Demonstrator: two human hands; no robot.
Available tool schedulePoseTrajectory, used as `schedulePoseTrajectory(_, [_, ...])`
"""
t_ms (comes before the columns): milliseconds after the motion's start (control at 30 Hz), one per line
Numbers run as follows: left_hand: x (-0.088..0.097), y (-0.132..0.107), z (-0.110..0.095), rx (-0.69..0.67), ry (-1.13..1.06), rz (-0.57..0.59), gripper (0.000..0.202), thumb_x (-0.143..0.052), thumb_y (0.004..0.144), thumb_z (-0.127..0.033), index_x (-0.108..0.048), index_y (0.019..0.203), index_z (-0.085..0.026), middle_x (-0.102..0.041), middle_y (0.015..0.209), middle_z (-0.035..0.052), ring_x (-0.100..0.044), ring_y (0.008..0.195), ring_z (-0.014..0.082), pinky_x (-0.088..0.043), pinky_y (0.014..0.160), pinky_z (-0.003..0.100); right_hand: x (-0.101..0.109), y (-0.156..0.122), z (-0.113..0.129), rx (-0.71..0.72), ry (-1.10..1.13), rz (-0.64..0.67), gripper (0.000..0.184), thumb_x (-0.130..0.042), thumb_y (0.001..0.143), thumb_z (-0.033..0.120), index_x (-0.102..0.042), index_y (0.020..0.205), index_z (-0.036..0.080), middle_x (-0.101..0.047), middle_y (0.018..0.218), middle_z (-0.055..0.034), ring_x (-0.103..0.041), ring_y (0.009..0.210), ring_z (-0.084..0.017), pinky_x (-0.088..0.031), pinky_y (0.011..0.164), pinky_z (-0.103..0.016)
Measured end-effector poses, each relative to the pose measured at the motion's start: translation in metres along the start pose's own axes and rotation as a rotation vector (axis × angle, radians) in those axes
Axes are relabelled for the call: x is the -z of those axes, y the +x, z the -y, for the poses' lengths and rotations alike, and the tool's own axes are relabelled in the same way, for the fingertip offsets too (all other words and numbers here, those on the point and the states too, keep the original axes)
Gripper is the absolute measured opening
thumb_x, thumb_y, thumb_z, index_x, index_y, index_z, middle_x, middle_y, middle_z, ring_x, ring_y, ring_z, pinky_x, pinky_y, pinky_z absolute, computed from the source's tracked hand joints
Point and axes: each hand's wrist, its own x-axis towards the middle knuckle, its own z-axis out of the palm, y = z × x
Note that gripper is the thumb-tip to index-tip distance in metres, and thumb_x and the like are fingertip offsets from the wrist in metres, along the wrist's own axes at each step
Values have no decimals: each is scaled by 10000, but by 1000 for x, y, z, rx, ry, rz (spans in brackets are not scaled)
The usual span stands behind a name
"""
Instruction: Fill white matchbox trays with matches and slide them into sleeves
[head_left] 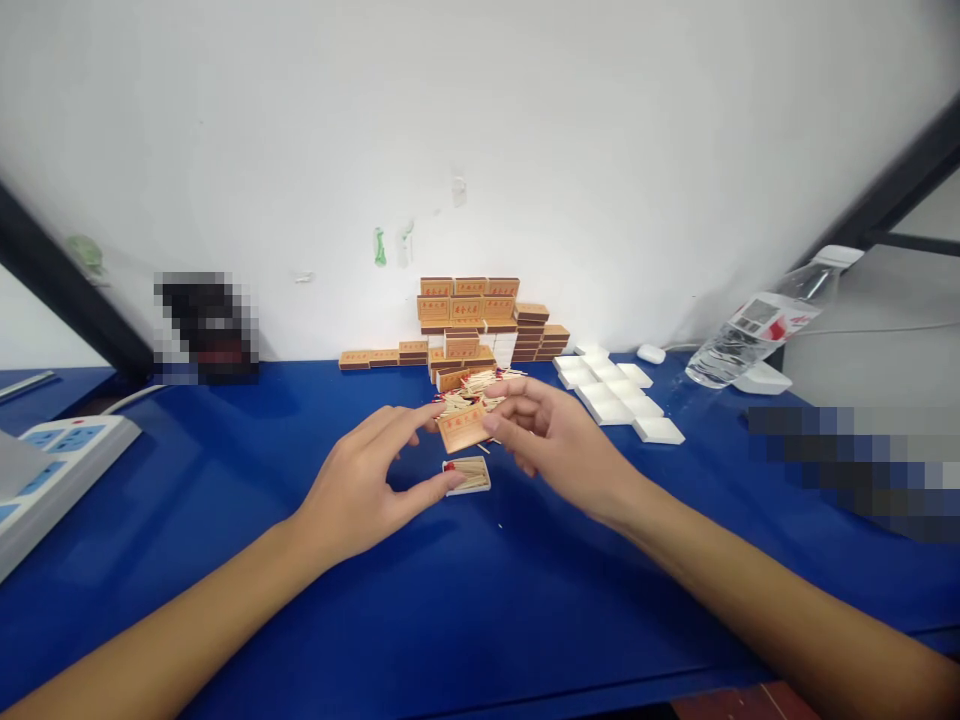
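My right hand (541, 428) pinches an orange matchbox sleeve (462, 430) with red lettering between thumb and fingers, holding it tilted above the table. Close on the left, my left hand (375, 470) has its thumb and fingers spread apart. Its index fingertip is at the sleeve's left end, and whether it touches is unclear. The left thumb tip lies at the left end of a white matchbox tray (472, 476) full of matches with red heads. Just behind the sleeve lies a heap of loose matches (454, 401), partly hidden by my hands.
Stacked matchboxes (466, 308) stand against the wall. Several white trays (611, 392) lie to the right, near a tilted water bottle (757, 320) and a small white case (651, 353). A power strip (82, 460) sits at left on the blue table (360, 630).
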Motion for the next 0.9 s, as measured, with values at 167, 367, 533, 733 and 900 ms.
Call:
schedulePoseTrajectory(167, [-2,2,1,-2,-18,3,386,-752,964,-323,-658,1322,-217,-728,1129,65,-668,943,181,-577,808,312,-9,-1,-8,-36,89,31,422,-782,872,543,-577,1101,254,-659,892,-13,-522,575,-121,-446,451,-292])
schedulePoseTrajectory(367, [-1,3,3,46,-54,4,330,-763,935,-288,-695,1247,-204,-723,1020,37,-657,828,148,-563,721,269,-3,-6,-12,-71,70,64,394,-743,911,539,-576,1116,247,-666,880,-14,-620,624,-158,-534,525,-338])
schedulePoseTrajectory(533, [10,7,14,93,-11,42,328,-739,943,-344,-712,1237,-200,-725,1006,31,-635,779,134,-554,708,269,11,-10,-17,145,-404,142,409,-766,905,521,-651,1189,251,-667,1004,-52,-627,821,-203,-530,679,-365])
schedulePoseTrajectory(733, [20,13,28,143,4,171,345,-726,945,-403,-732,1251,-245,-742,1016,14,-628,757,125,-554,759,280,16,-9,-23,220,-687,346,251,-757,937,392,-701,1141,256,-651,1135,-71,-618,963,-229,-499,809,-371])
schedulePoseTrajectory(900, [21,13,30,179,-40,185,386,-721,938,-438,-735,1269,-239,-761,994,20,-655,782,137,-566,746,266,33,1,-22,269,-690,317,243,-755,941,397,-691,1119,245,-674,995,-43,-616,869,-208,-478,749,-343])
